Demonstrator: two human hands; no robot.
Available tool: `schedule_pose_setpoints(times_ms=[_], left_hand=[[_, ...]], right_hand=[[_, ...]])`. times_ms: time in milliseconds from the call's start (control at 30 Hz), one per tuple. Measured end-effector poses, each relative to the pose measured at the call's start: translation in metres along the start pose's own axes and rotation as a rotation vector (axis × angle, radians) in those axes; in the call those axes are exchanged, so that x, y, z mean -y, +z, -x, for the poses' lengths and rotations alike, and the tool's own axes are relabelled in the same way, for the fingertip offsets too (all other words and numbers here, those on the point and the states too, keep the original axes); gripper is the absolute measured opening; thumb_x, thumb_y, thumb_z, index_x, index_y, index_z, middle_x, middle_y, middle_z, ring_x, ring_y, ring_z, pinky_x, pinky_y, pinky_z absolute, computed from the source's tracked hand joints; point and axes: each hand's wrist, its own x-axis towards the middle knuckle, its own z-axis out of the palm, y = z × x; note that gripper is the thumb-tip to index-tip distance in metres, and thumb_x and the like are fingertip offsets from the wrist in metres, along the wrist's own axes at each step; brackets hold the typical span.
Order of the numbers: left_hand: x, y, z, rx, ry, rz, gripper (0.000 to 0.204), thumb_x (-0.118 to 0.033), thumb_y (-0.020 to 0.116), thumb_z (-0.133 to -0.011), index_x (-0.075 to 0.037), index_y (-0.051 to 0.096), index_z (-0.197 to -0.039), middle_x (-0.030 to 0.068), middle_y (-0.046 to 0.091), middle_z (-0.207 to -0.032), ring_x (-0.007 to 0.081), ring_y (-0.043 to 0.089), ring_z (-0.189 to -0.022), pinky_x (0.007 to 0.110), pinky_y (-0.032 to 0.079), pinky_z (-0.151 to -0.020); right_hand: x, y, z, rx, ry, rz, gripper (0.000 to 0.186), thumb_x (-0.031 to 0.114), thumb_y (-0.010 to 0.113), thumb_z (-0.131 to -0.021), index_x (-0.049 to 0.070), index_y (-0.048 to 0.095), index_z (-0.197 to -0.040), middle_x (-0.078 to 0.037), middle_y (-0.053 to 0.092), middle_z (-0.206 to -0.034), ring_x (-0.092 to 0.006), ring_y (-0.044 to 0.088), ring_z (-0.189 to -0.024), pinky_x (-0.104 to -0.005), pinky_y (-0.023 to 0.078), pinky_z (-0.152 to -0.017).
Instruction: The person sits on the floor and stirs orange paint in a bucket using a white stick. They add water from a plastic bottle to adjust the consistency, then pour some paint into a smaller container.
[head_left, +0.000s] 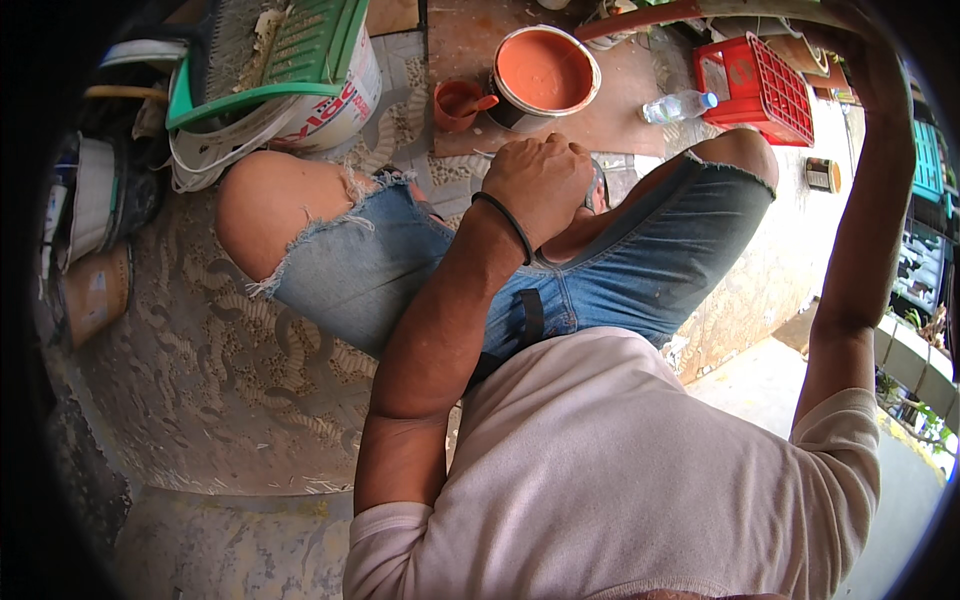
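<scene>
My left hand [540, 185] is closed above my lap, back up, wearing a black band at the wrist. Its fingers curl away from view, so whatever they hold is hidden. Just beyond it stands a tub of orange paint [545, 70]. A small orange-brown cup [453, 112] is beside the tub, with an orange handle [481, 105] sticking out over its rim. Raised at the far right, my right hand [855, 65] is in shadow near the end of a long reddish-brown strip [660, 17]. Its fingers are too dark to make out, and I cannot tell whether they grip the strip.
At the far left, a white bucket [345, 115] carries a green ridged tray [335, 40]. A clear bottle with a blue cap [678, 107] lies by a red plastic crate [770, 95]. A small tin [823, 175] stands right of my knee. Brown board [630, 138] lies under the tub.
</scene>
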Motion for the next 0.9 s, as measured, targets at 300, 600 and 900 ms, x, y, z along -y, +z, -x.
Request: schedule_pose_setpoints(times_ms=[300, 600, 900], left_hand=[[-0.001, 0.000, -0.001, 0.003, -0.014, 0.016, 0.021, -0.001, 0.062, -0.087, 0.003, 0.068, -0.106, 0.0205, 0.073, -0.102, 0.0366, 0.075, -0.098, 0.047, 0.060, -0.083], [-0.001, 0.002, -0.001, -0.010, -0.011, 0.013, 0.019, 0.000, 0.061, -0.087, 0.003, 0.068, -0.105, 0.0200, 0.073, -0.102, 0.0363, 0.075, -0.098, 0.046, 0.060, -0.083], [0.000, 0.002, -0.001, 0.004, -0.022, 0.019, 0.019, 0.000, 0.062, -0.086, 0.003, 0.068, -0.104, 0.0201, 0.072, -0.103, 0.0359, 0.074, -0.099, 0.046, 0.060, -0.083]], right_hand=[[-0.010, -0.011, -0.007, 0.085, 0.007, -0.046, 0.007, -0.002, 0.063, -0.090, -0.002, 0.057, -0.093, -0.015, 0.063, -0.080, -0.0249, 0.071, -0.060, -0.0248, 0.065, -0.048], [-0.010, -0.009, -0.006, 0.083, 0.019, -0.045, 0.007, -0.003, 0.062, -0.091, -0.003, 0.056, -0.096, -0.015, 0.063, -0.081, -0.0252, 0.072, -0.061, -0.0245, 0.066, -0.048], [-0.013, -0.003, -0.005, 0.054, 0.045, -0.044, 0.005, -0.004, 0.061, -0.093, -0.003, 0.058, -0.096, -0.015, 0.064, -0.082, -0.0236, 0.072, -0.060, -0.0234, 0.065, -0.048]])
